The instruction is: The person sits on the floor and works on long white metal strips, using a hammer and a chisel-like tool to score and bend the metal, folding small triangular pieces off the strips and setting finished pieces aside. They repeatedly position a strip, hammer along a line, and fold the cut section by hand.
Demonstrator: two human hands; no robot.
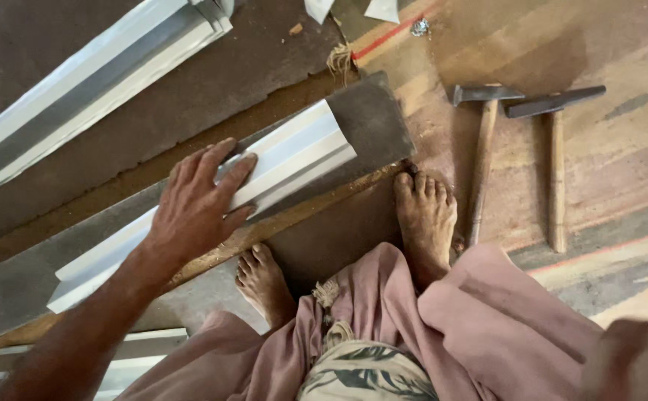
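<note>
The left hand (194, 204) presses flat, fingers spread, steadying the folded metal strip (294, 152); the hammers (480, 163) lie unreached; the right hand's fingers are unreadable.

The left hand (194, 208) lies palm down, fingers (235, 174) spread and stretched flat, its forearm running back toward the lower left. The right hand (621, 360) shows only as a blur at the lower right corner; its fingers cannot be made out

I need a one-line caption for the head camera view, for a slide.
Left hand presses flat on a folded white metal strip lying on a dark slab, with two hammers on the floor beside bare feet.
</note>
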